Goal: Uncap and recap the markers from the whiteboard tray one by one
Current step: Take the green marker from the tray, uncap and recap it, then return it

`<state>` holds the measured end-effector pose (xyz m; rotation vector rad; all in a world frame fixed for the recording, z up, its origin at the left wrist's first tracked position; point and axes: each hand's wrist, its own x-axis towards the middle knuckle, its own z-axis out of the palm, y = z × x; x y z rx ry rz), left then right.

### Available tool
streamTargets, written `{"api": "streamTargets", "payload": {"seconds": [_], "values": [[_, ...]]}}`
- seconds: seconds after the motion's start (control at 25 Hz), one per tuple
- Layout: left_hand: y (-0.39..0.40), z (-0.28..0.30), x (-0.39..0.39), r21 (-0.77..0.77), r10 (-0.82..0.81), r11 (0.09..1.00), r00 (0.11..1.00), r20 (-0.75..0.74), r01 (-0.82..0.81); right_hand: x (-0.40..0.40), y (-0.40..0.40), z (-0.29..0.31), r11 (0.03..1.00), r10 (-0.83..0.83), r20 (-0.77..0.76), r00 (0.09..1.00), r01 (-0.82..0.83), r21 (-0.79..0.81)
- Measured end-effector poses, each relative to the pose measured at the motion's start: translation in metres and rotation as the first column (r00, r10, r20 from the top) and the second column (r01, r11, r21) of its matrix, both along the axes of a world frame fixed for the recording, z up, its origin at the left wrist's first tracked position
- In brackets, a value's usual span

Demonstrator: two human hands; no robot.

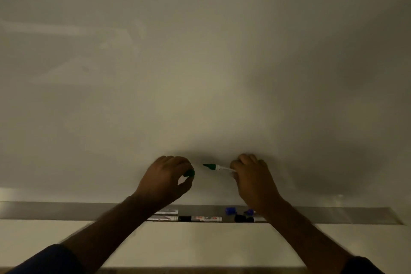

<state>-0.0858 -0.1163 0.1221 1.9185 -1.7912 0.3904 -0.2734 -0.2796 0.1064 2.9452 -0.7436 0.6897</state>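
My right hand (253, 178) grips the white barrel of a green marker (216, 167), whose bare green tip points left. My left hand (165, 177) pinches the green cap (189, 173) between thumb and fingers, a short gap left of the tip. Both hands hover in front of the whiteboard, above the metal tray (66, 211). In the tray below lie a black-capped marker (200, 218), two markers partly hidden by my left forearm (165, 214), a blue-capped marker (230, 210) and a black-capped one (243, 218) partly hidden by my right wrist.
The whiteboard surface (200, 62) fills the view above the hands, dimly lit and blank. Under the tray runs a pale wall or ledge (200, 244).
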Motion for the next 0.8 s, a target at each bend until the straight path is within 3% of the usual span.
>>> {"api": "streamTargets", "payload": {"seconds": [0.2, 0.36, 0.56, 0.8], "values": [[0.001, 0.063, 0.001, -0.134, 0.071, 0.987, 0.987, -0.144, -0.091, -0.016, 0.004, 0.076, 0.999, 0.015, 0.144, 0.989, -0.009, -0.04], [0.001, 0.107, 0.0, -0.246, 0.019, 0.966, 0.975, -0.223, -0.075, -0.025, 0.01, 0.131, 0.997, 0.069, 0.263, 0.962, -0.057, -0.053], [-0.001, 0.156, -0.014, -0.383, -0.062, 0.923, 0.961, -0.27, -0.048, -0.031, 0.018, 0.179, 0.984, 0.177, 0.392, 0.903, -0.162, -0.072], [0.001, 0.189, -0.026, -0.435, -0.11, 0.9, 0.962, -0.252, -0.011, -0.036, 0.015, 0.204, 0.968, 0.251, 0.444, 0.86, -0.216, -0.129]]}}
